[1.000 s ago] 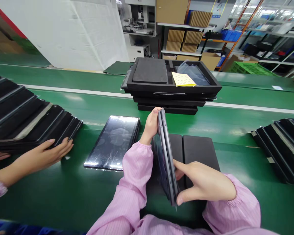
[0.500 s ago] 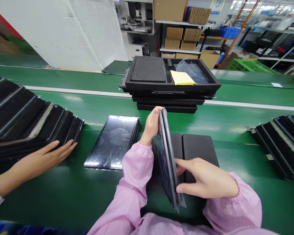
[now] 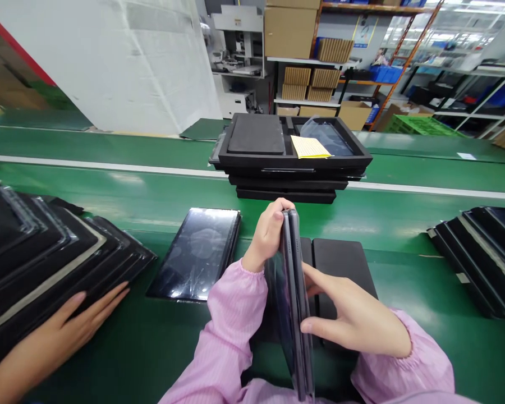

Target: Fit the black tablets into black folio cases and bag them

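The pair of tablets (image 3: 297,303) is held on edge above the near side of the green bench (image 3: 134,348), and has been brought slightly more upright in view than half a second ago. By the left hand (image 3: 273,230) the far upper end is clamped; by the right hand (image 3: 347,308), its thumb and forefinger spread apart, the right-hand tablet is only touched. Handling is judged to be still under way, as neither tablet has been set down.

At the left, the large stack of black layers (image 3: 29,258) has been shifted and turned, with a co-worker's hand (image 3: 79,325) laid along its near side; what is held between the layers cannot be told.

At the back, black trays (image 3: 286,196) are piled, and the top tray (image 3: 294,163) is divided in two. Its left compartment is filled by a flat black slab (image 3: 256,134); in the right one a dark glossy panel (image 3: 335,140) is partly covered by clear film (image 3: 309,128). A yellow sheet (image 3: 309,147), smaller than either, is laid across the front rim, its printing too small to be read.
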Action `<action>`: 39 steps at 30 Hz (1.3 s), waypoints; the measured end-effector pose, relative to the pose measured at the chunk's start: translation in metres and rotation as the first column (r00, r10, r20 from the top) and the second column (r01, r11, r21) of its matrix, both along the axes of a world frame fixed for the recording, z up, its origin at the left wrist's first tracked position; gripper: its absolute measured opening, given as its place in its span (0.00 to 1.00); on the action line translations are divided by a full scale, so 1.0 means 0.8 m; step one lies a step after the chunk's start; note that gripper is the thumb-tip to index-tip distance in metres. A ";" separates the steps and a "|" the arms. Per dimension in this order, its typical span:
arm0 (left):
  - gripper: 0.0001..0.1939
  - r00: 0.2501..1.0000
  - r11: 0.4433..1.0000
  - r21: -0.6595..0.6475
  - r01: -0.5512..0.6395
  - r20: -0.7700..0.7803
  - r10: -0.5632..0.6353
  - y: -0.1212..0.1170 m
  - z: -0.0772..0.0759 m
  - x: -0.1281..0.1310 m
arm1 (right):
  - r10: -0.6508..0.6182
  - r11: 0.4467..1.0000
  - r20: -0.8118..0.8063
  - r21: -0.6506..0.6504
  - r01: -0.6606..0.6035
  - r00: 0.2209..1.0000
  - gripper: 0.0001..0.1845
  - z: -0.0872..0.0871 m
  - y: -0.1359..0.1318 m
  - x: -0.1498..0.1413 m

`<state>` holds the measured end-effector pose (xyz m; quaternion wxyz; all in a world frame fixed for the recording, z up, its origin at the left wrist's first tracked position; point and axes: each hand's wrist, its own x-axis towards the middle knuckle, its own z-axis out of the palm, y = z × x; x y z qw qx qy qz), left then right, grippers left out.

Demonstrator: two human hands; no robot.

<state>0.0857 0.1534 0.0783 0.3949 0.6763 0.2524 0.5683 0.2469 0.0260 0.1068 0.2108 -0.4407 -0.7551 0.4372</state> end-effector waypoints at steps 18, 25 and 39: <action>0.32 0.999 1.000 0.008 0.023 -0.038 -0.023 -0.012 0.008 0.002 | 0.007 0.999 -0.010 0.032 -0.006 1.000 0.48 0.002 -0.008 0.002; 0.34 1.000 1.000 0.006 0.014 -0.027 -0.014 -0.018 0.011 0.002 | 0.008 1.000 0.023 0.005 -0.008 1.000 0.50 0.000 -0.010 0.001; 0.32 0.857 0.989 0.034 0.147 0.495 -0.144 -0.009 0.019 0.000 | -0.464 0.883 -0.232 -0.043 0.468 0.855 0.39 -0.076 0.020 -0.027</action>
